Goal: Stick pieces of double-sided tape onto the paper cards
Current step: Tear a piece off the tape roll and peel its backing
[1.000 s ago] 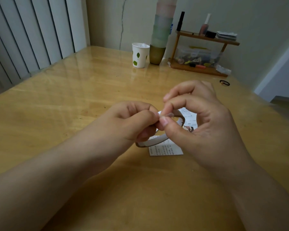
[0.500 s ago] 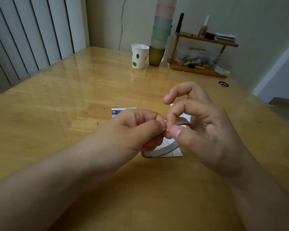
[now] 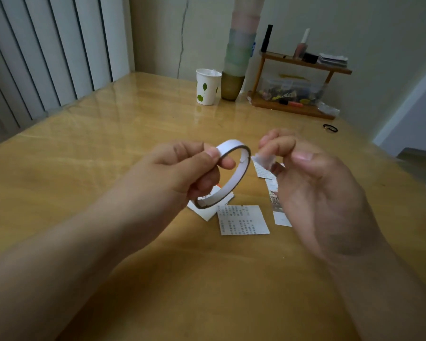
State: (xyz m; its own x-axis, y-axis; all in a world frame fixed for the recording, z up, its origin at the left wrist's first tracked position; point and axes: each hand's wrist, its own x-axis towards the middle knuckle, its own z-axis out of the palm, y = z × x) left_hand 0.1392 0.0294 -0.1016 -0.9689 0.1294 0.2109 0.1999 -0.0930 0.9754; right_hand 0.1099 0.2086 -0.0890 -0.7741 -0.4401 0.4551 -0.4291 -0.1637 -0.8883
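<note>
Both forearms enter from the bottom of the frame and converge toward the centre, bare to the lower edge.

Left hand (image 3: 182, 168): positioned left of centre, back of the hand facing up and toward the camera. Thumb and index finger are curled and pinch the upper left rim of the tape roll (image 3: 231, 173); the remaining fingers are curled beneath, inside the ring.

Right hand (image 3: 317, 193): positioned right of centre, raised, back of the hand toward the camera, slightly blurred. Thumb extends toward the upper left. Index and thumb tips pinch a small torn tape piece (image 3: 262, 159). The other fingers are curled behind.

The two hands are apart, separated by a narrow gap.
</note>
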